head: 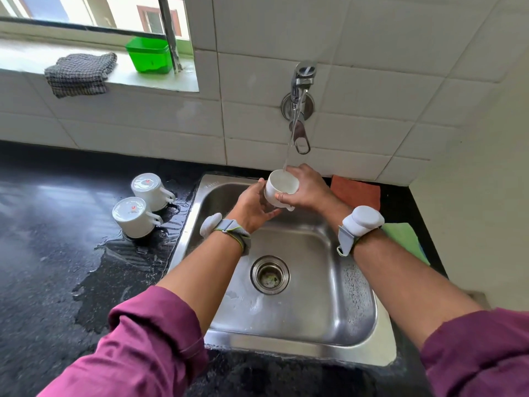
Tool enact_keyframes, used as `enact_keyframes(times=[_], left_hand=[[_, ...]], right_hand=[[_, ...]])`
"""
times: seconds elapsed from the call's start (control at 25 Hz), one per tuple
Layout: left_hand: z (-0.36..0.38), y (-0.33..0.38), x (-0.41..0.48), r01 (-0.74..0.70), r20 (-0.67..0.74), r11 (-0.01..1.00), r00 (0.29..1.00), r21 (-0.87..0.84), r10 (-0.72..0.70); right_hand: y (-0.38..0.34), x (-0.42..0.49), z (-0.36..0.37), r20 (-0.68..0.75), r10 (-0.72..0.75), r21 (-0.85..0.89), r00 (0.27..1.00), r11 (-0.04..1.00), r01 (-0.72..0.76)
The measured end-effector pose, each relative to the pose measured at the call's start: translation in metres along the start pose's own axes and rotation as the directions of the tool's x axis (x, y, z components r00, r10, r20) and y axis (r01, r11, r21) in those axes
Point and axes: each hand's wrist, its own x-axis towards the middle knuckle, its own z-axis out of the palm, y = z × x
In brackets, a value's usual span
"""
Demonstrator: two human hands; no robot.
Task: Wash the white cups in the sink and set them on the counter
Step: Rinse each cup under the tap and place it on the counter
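1. The cup is showing as plain white and round, mouth tilted up toward the camera, its handle poking out underneath near the right thumb; it is sitting in the air over the back of the sink, right under the tap.
2. Water is running from the tap in a thin stream and landing at the cup's far rim.
3. The left hand is cupping the cup's left side and base, fingers curled around it.
4. The right hand is gripping the right side, thumb lying along the near wall and fingers wrapping over the far rim.
5. Two more cups are standing upside down on the wet black counter left of the sink, touching or almost touching, handles pointing right.
6. An orange cloth and a green cloth are lying right of the sink, behind the right wrist.
7. A checked cloth and a green tub are resting on the window sill.
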Motion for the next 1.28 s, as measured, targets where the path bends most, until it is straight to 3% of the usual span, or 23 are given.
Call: enact_keyframes(times=[0.28,0.44,0.64,0.72,0.88,1.04,1.12,1.28], left_hand=[[0.008,-0.001,-0.011,0.097,0.199,0.974,0.978,-0.206,-0.056],[0.012,-0.003,-0.011,0.113,0.202,0.943,0.978,-0.314,-0.05],[0.017,-0.006,-0.017,0.133,0.295,0.959,0.954,-0.25,-0.055],[0.02,-0.005,-0.019,0.099,0.289,0.969,0.957,-0.228,-0.03],[0.019,-0.001,-0.015,0.022,0.141,0.953,0.99,-0.301,0.022],[0.023,-0.008,-0.021,0.074,0.189,0.918,0.982,-0.389,0.001],[0.026,-0.015,-0.025,0.091,0.232,0.93,0.973,-0.357,-0.007],[0.024,-0.012,-0.022,0.046,0.175,0.971,0.985,-0.234,-0.005]], right_hand=[[-0.011,-0.007,-0.01,0.016,-0.048,0.089,0.999,0.995,0.046],[-0.016,-0.019,-0.011,-0.116,-0.16,-0.01,0.98,0.987,0.16],[-0.02,-0.022,-0.004,0.115,-0.299,-0.246,0.947,0.915,0.319],[-0.018,-0.02,-0.003,0.134,-0.273,-0.307,0.953,0.903,0.302],[-0.016,-0.03,0.006,0.065,-0.212,-0.299,0.975,0.928,0.221],[-0.032,-0.028,0.009,0.08,-0.172,-0.116,0.982,0.977,0.181],[-0.034,-0.023,0.003,0.07,-0.184,-0.13,0.98,0.973,0.192],[-0.021,-0.032,0.002,0.064,-0.116,-0.236,0.991,0.963,0.128]])
